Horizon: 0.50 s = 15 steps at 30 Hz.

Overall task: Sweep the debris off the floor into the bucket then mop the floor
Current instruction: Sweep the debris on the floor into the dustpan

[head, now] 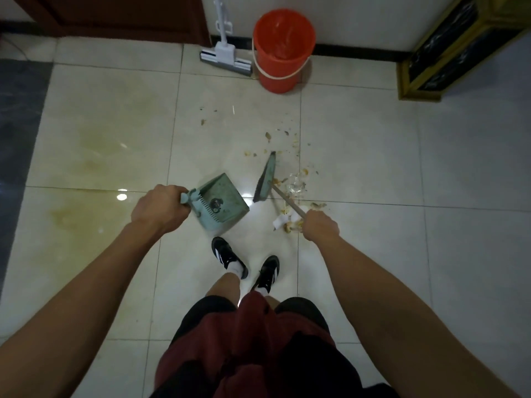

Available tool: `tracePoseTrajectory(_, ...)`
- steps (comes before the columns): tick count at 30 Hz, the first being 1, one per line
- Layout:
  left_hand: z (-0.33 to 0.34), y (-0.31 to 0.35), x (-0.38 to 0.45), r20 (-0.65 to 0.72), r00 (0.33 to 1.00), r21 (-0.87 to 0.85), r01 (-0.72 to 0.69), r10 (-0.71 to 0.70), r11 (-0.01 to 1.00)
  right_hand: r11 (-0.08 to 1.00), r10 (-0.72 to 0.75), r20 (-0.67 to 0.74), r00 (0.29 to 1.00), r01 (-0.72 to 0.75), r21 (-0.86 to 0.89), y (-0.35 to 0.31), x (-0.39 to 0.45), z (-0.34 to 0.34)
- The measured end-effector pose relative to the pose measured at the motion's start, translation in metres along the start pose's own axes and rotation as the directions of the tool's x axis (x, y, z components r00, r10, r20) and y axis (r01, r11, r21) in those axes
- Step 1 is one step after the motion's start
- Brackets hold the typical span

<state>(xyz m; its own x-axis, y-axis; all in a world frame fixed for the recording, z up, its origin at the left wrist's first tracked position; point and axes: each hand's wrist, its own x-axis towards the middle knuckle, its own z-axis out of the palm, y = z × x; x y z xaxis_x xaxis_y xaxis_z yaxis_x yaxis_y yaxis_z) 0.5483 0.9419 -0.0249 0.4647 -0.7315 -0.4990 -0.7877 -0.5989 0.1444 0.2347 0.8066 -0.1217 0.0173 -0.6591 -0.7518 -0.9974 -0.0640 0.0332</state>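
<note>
My left hand (158, 208) grips the handle of a green dustpan (222, 203) that sits on the tiled floor, its mouth turned to the right. My right hand (320, 228) grips the thin handle of a green broom (266, 178), whose head stands on the floor just right of the dustpan. Debris (296, 182) lies scattered to the right of the broom: food scraps, clear plastic and white paper (283, 221) near my right hand. An orange bucket (283, 50) stands by the far wall. A white sponge mop (225, 57) leans against the wall beside it.
Yellowish stains (115, 145) spread over the tiles at left. A dark rug (17, 116) borders the left edge. A black and gold cabinet (448, 47) stands at the far right. A brown door (120, 15) is at the back left. My shoes (247, 265) stand behind the dustpan.
</note>
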Motion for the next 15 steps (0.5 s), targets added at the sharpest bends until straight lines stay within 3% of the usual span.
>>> tracePoseTrajectory(8, -0.008, 0.033, 0.001, -0.027, 0.998, 0.047, -0.051, 0.053, 0.998, 0.998, -0.053, -0.042, 0.998, 0.055, 0.044, 0.021, -0.010, -0.014)
tracePoseTrajectory(15, -0.027, 0.012, 0.021, -0.048, 0.998, 0.002, -0.027, 0.027, 1.000, 0.993, -0.088, 0.012, 0.996, 0.087, 0.079, -0.028, -0.001, -0.038)
